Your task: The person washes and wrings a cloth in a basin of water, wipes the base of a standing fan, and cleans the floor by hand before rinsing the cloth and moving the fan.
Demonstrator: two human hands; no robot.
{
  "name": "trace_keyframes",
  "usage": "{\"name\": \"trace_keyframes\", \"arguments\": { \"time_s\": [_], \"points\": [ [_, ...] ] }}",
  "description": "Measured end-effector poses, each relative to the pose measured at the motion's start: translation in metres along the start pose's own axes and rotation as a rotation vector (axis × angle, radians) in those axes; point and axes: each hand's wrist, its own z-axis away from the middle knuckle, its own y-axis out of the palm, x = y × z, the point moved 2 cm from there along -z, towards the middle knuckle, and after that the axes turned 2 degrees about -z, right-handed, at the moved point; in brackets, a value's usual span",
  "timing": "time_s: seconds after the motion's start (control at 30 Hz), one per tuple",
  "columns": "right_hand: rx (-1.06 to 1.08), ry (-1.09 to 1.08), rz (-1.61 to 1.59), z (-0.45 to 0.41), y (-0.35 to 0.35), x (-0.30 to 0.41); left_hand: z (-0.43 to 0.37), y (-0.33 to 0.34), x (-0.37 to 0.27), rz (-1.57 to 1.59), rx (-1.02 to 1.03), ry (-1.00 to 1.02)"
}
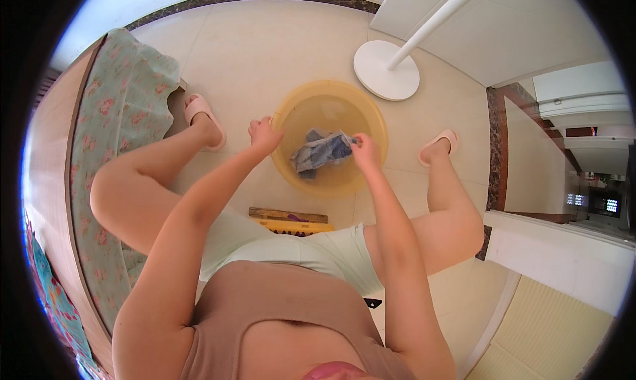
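Note:
A yellow plastic basin (328, 187) stands on the floor between my feet, with water in it. A wet blue-and-grey cloth (320, 154) lies bunched in the water, left of my right hand (365, 151). That hand pinches the cloth's right corner between thumb and fingers, inside the basin's right wall. My left hand (266, 134) is at the left rim, thumb over the edge and fingers bent on the outer side. The cloth's lower folds are partly under water.
A white round stand base (386, 70) with a slanting pole stands beyond the basin, to its right. Near me lies a wooden washboard-like slab (288, 214) beside a yellow ridged object (298, 227). Floral fabric (121, 112) covers furniture at left. A white door panel (497, 27) is at right.

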Motion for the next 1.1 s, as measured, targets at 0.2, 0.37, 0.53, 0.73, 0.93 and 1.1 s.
{"name": "trace_keyframes", "arguments": {
  "time_s": [0.2,0.37,0.53,0.73,0.93,1.1],
  "points": [
    [-0.415,0.225,0.55,0.004,-0.036,-0.026,-0.001,0.004,0.023,0.765,0.729,-0.479],
    [0.014,0.593,0.301,0.0,-0.038,-0.052,-0.006,-0.012,0.014,0.574,0.71,-0.415],
    [0.064,0.499,0.255,-0.003,-0.035,-0.072,0.003,-0.027,0.018,0.527,0.738,-0.428],
    [0.076,0.469,0.259,0.004,-0.026,-0.061,0.014,-0.031,0.033,0.505,0.694,-0.497],
    [0.185,0.574,0.215,0.013,-0.03,-0.055,0.023,-0.039,0.031,0.36,0.727,-0.484],
    [0.254,0.533,0.333,0.022,-0.02,-0.01,0.03,-0.029,0.06,0.192,0.617,-0.356]
  ]
}}
